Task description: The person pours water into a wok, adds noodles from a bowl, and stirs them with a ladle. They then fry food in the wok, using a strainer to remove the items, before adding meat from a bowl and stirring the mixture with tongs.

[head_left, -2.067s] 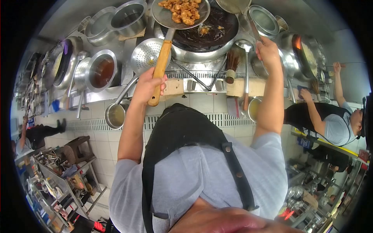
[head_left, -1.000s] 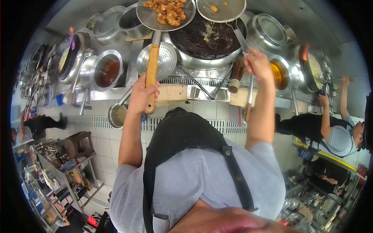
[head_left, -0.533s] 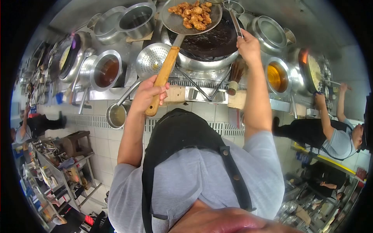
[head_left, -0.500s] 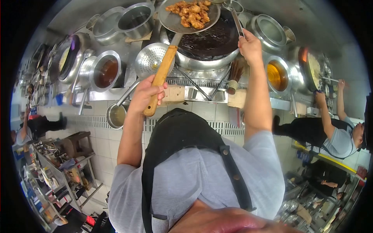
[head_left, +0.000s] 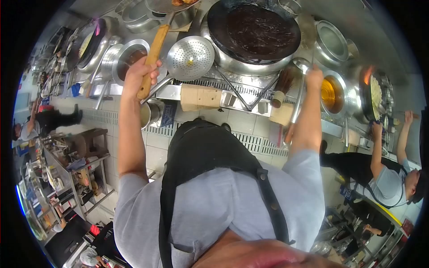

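My left hand [head_left: 142, 78] is closed around the wooden handle of a round strainer [head_left: 154, 5] at the top edge, largely out of frame. Browned fried pieces [head_left: 182, 2] lie on it. To its right, a black wok [head_left: 257, 33] with dark, shiny liquid sits on a metal ring. My right hand [head_left: 315, 78], right of the wok, grips a long metal utensil [head_left: 306, 31] whose head is smeared by motion. A ladle [head_left: 302, 65] with a long handle lies just left of that hand. Below the strainer rests a perforated metal skimmer [head_left: 191, 58].
A pot of reddish-brown sauce [head_left: 129, 62] stands at left, a pot of amber oil [head_left: 331, 94] at right. A bamboo brush [head_left: 281, 87] leans at the counter's front. At far right, a co-worker [head_left: 389, 178] handles another wok [head_left: 370, 96] beside a flame.
The strainer with the fried pieces has moved left, away from over the wok. My right hand has moved right and slightly down with its utensil, away from the wok. The camera view has shifted.
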Motion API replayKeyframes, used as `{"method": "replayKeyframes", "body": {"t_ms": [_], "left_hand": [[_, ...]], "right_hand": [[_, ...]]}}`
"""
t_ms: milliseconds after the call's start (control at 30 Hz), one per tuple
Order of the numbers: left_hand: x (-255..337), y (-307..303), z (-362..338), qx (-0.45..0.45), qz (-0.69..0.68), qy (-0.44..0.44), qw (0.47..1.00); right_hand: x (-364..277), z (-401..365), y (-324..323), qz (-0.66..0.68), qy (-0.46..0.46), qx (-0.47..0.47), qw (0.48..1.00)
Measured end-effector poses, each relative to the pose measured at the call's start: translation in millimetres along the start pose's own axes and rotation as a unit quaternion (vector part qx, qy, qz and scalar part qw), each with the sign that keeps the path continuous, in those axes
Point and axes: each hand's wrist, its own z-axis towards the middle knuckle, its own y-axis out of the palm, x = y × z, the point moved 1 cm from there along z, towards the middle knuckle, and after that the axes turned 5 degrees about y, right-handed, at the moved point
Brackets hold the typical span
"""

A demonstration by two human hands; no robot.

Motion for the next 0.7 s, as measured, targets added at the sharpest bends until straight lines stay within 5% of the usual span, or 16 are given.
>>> {"method": "replayKeyframes", "body": {"t_ms": [67, 133, 233, 467, 633, 700], "left_hand": [[-4.7, -32.9, 19.1, -0.009, -0.003, -0.009, 1.000], [-13.4, -65.1, 42.6, -0.013, -0.018, -0.025, 0.999], [-13.2, -94.8, 71.4, -0.035, -0.046, -0.049, 0.997], [-2.1, -132.4, 77.9, -0.045, 0.001, -0.104, 0.994], [-0.6, -157.8, 76.8, -0.062, -0.003, -0.078, 0.995], [-31.3, -197.8, 105.2, -0.145, -0.099, -0.126, 0.976]], "right_hand": [[-5.9, -25.8, -3.1, 0.059, -0.022, 0.111, 0.992], [-59.9, -91.9, -47.3, 0.206, 0.010, 0.013, 0.978], [-116.0, -198.4, -60.7, 0.504, 0.109, -0.128, 0.847], [-179.1, -394.1, 29.8, 0.541, 0.214, -0.395, 0.711], [-244.6, -449.7, 106.0, 0.552, 0.243, -0.407, 0.686], [-260.5, -461.0, 140.3, 0.562, 0.219, -0.394, 0.694]]}}
